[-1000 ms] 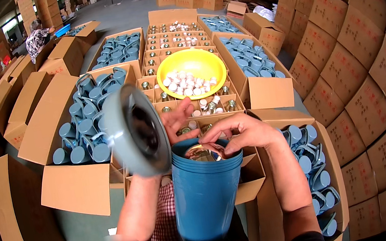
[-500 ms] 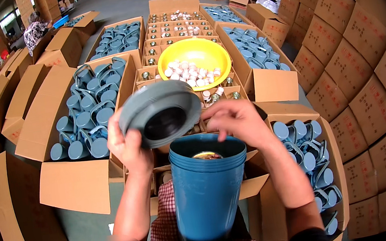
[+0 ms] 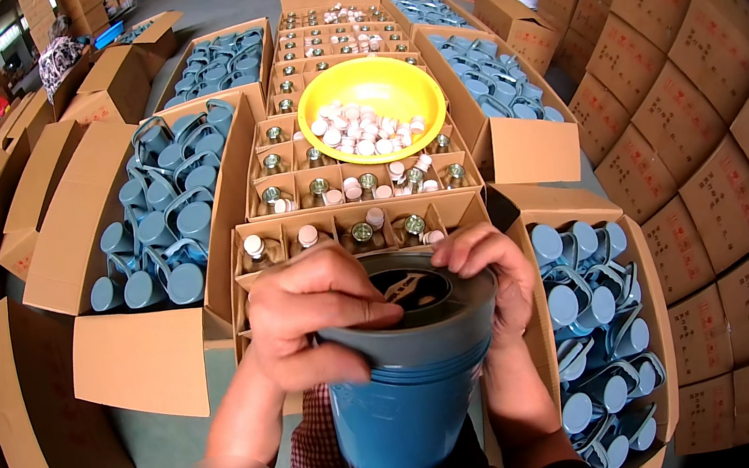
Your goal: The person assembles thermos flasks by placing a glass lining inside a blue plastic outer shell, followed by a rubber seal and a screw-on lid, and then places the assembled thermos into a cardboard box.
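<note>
Nearest, upright between the knees: blue flask body (image 3: 410, 414), grey lid (image 3: 413, 321) seated on its mouth. Left hand (image 3: 324, 315) clamped over the lid's left rim, fingers curled across the top; right hand (image 3: 498, 273) gripping the right rim, fingertips hooked over the edge. Just beyond, open divided carton (image 3: 335, 232) of glass liners with pale stoppers. Further on, yellow bowl (image 3: 371, 109) of stoppers resting on the cartons. Left and right, open boxes of blue handles and caps (image 3: 166, 218), (image 3: 593, 317). Far right, stacked sealed cartons (image 3: 689, 115).
</note>
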A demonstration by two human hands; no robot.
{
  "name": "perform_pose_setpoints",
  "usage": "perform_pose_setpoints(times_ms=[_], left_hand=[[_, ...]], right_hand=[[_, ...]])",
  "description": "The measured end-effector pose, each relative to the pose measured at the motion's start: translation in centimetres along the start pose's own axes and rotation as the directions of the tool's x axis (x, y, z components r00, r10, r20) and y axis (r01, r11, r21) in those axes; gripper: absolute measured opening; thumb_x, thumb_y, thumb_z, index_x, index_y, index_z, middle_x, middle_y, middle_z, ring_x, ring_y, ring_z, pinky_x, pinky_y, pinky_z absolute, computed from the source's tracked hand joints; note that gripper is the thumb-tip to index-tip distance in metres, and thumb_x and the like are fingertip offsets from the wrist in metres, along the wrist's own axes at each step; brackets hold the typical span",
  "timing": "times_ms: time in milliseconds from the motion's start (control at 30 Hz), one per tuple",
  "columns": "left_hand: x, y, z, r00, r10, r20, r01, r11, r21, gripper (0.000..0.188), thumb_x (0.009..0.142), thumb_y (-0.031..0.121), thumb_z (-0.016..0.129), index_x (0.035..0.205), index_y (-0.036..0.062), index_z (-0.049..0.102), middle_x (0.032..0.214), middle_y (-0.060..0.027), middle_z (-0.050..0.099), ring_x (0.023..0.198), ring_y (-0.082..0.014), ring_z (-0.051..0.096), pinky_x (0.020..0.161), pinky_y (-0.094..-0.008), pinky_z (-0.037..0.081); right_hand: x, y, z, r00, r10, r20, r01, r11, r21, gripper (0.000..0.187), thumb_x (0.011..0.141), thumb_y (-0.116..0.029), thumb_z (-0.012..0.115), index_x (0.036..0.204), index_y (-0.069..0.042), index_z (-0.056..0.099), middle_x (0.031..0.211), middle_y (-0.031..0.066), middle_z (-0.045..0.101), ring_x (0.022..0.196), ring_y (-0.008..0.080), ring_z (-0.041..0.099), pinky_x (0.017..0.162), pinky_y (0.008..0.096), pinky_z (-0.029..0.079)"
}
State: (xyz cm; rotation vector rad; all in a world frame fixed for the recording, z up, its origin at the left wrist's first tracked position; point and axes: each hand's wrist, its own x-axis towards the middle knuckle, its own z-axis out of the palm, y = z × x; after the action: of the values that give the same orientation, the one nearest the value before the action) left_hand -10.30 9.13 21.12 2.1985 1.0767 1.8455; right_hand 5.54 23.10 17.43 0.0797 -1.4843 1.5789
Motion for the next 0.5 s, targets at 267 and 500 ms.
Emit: perform_pose_setpoints(times_ms=[267,500], left_hand=[[2.7,6.3,1.7,0.927,-0.357,0.113,0.251,0.816,0.521,0.060,0.042,0.035,0.082,0.085,-0.0022,0.064,0.075,-0.0109,0.058,0.070,-0.0279,0.060,0.063,-0.0339,0.049],[-0.2,4.8,1.9,0.960,-0.281,0.000,0.235,0.801,0.551,0.041,0.050,0.022,0.080,0.080,0.0005,0.062,0.071,-0.0084,0.051,0.064,-0.0256,0.054,0.053,-0.0345,0.044]], right_hand=[[-0.4,-3.5,0.9,0.991,-0.089,0.102,0.126,0.884,-0.450,0.068,0.078,-0.067,0.051,0.072,0.000,0.046,0.070,0.0118,0.045,0.063,0.0213,0.046,0.056,0.0288,0.037],[-0.6,-0.9,1.4,0.978,-0.158,0.140,0.205,0.861,-0.465,0.040,0.088,-0.029,0.049,0.061,0.001,0.044,0.059,0.0085,0.041,0.056,0.0207,0.042,0.051,0.0286,0.032]])
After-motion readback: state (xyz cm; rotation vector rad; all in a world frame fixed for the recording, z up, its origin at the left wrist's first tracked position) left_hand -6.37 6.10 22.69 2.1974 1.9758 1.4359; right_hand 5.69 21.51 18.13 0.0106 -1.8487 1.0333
